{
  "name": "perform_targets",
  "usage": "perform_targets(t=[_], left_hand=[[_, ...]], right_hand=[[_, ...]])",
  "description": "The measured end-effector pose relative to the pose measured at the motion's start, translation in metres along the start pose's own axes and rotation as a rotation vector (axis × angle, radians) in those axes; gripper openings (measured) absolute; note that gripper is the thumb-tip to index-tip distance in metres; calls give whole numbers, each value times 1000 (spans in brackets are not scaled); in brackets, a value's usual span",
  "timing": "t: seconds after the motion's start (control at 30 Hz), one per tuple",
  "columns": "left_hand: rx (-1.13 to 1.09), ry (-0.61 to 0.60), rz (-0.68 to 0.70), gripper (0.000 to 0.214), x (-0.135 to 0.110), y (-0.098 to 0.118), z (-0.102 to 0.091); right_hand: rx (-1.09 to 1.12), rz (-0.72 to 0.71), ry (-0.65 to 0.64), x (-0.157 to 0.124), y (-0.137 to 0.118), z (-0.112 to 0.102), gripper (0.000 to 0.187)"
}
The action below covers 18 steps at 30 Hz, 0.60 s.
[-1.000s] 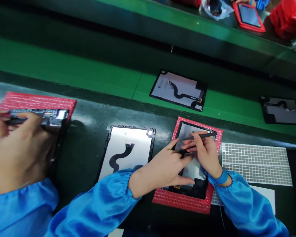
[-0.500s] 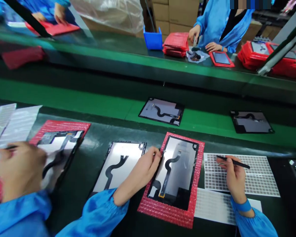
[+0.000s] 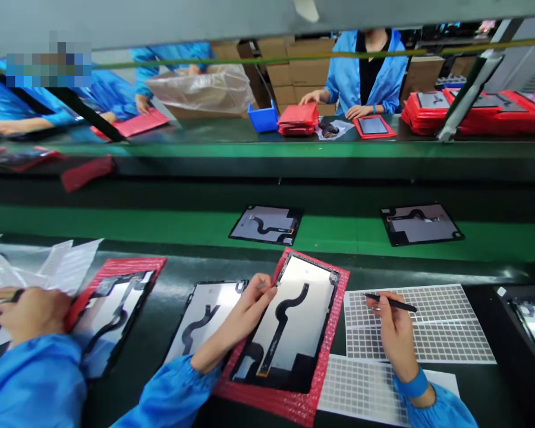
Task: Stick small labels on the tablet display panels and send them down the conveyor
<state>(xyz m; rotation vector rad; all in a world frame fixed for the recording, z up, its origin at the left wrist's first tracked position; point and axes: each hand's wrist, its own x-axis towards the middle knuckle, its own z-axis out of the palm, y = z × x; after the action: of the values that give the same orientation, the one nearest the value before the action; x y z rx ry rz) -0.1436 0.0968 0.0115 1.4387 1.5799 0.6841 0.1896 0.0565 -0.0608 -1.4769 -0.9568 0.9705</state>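
Note:
In front of me a tablet screen panel [image 3: 301, 315] with a black curved flex cable [image 3: 282, 318] lies on red bubble wrap [image 3: 334, 342]. At its upper left edge my left hand [image 3: 249, 306] is closed, thumb and finger pinched together; what sits between them is too small to make out. Black tweezers [image 3: 396, 304] are held in my right hand [image 3: 396, 336], over a white sheet with a grid of small squares [image 3: 450, 321]. The tweezer tip points left, apart from the panel. Another screen panel [image 3: 205, 321] lies left of my left forearm.
At left a co-worker's hand [image 3: 40, 315] is over white sheets [image 3: 71, 264], beside a panel [image 3: 116, 324] on red wrap. Two panels [image 3: 267, 226] [image 3: 421, 223] lie on the green belt [image 3: 339, 235]. Across it, a person [image 3: 368, 77] stands by red packs [image 3: 298, 119] and a blue bin [image 3: 264, 117].
The view has tilted upward, so an overhead beam shows. My hands keep nearly the same places beside the panel and over the grid sheet. The co-worker's hand has moved onto the white sheets.

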Motion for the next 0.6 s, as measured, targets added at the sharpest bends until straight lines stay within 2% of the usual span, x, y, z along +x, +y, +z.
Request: perform_targets(t=[0.1,0.17,0.23,0.33,0.43,0.5,0.6], left_hand=[[-160,30,48,57,32,15,-4],[-266,70,99,76,74,26,-5],[-338,118,139,83,128,40,0],[-386,166,154,76,211,60,20],[-395,193,146,58,272,74,38],[-374,198,140,46,292,76,38],[-327,189,173,41,297,73,28]], right_hand=[[14,13,1,-1,4,0,39],[5,28,-3,-2,7,0,39],[-11,37,-7,-2,11,-1,40],[-3,42,-1,-2,18,-3,39],[-4,41,1,-2,25,-5,39],[-8,44,4,-3,29,-6,41],[4,67,10,-6,31,-5,42]])
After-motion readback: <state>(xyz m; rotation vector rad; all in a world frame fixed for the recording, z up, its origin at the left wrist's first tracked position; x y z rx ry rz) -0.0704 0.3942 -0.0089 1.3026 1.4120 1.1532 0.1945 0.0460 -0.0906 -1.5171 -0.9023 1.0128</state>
